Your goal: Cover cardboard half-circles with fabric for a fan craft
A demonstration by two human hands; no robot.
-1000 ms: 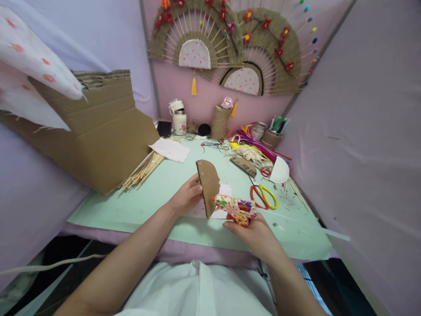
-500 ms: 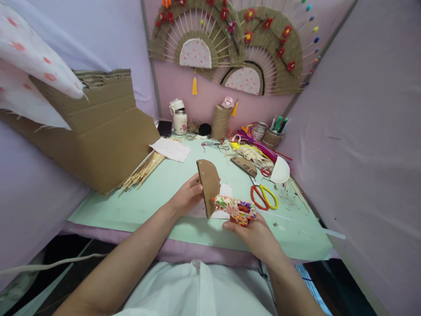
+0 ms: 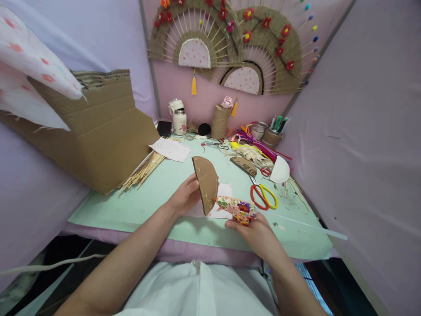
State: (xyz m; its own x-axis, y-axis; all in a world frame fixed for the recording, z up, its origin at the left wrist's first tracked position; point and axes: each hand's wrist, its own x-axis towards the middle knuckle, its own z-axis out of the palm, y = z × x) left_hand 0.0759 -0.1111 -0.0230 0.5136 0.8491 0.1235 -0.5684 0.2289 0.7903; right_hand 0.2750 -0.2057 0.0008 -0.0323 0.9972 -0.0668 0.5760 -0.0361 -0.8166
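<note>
My left hand (image 3: 186, 195) is closed on a brown cardboard half-circle (image 3: 207, 180), held tilted above the table with its flat face partly toward me. Small pale spots of glue dot that face near its edges. In my right hand (image 3: 258, 232) is a glue gun (image 3: 237, 208) with a colourful flower pattern. Its orange tip is at the lower right edge of the cardboard, and a long clear glue stick (image 3: 315, 227) sticks out behind. A piece of dotted white fabric (image 3: 225, 191) lies on the table under the cardboard, partly hidden by it.
Scissors (image 3: 263, 195) with red and yellow handles lie right of the glue gun. A large cardboard sheet (image 3: 98, 140) and thin bamboo sticks (image 3: 141, 173) are at the left. At the back stand a bottle (image 3: 179, 120) and a twine roll (image 3: 220, 122). Decorated fans (image 3: 279, 48) hang above.
The cardboard half-circle has risen slightly and turned to show more of its face. The glue gun's tip has shifted a little right, along the cardboard's edge.
</note>
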